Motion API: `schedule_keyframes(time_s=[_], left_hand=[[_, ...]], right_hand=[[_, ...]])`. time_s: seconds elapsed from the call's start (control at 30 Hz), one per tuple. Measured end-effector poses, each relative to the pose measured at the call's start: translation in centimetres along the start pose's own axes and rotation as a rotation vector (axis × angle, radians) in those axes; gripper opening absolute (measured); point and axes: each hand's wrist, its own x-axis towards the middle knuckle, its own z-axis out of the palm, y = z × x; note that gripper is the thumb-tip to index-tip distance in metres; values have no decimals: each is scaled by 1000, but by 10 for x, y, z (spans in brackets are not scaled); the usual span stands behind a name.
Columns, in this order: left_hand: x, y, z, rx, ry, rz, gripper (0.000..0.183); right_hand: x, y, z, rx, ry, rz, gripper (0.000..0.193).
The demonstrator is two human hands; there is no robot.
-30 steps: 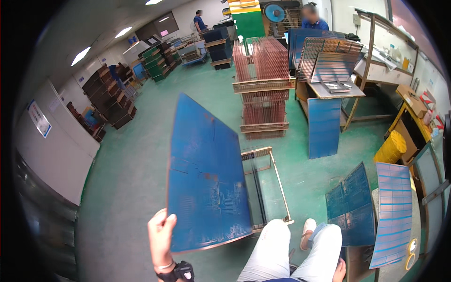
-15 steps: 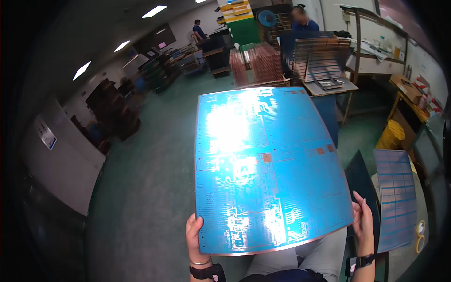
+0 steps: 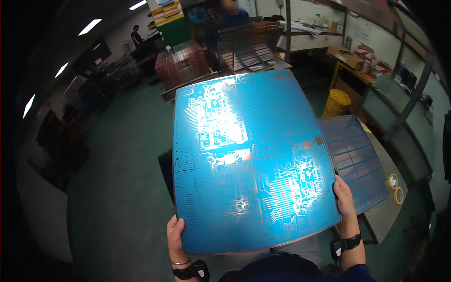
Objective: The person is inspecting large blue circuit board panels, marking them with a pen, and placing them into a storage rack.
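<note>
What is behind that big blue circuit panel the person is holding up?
Behind the blue circuit panel, held by the left hand and right hand, another blue panel lies on a table at the right; dark racks show above. The floor directly behind is covered.

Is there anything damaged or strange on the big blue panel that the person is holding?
Nothing stands out. The blue panel is held flat by the left hand and right hand at its lower corners. The white patches are lamp glare. No crack or bend shows.
</note>
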Motion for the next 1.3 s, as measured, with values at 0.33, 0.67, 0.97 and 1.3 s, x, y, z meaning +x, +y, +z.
schedule_keyframes(time_s=[0.33,0.67,0.97,1.3], left_hand=[[4,-16,-15,187,-13,-18,25],[6,-10,9,93,239,-52,37],[-6,-30,57,-771,-356,23,50],[-11,-27,75,-433,-235,-155,47]], right_hand=[[-16,-18,-1,62,-27,-21,43],[-14,-23,9,76,-32,-10,42],[-1,7,66,302,104,-80,44],[-1,4,70,619,-63,4,52]])
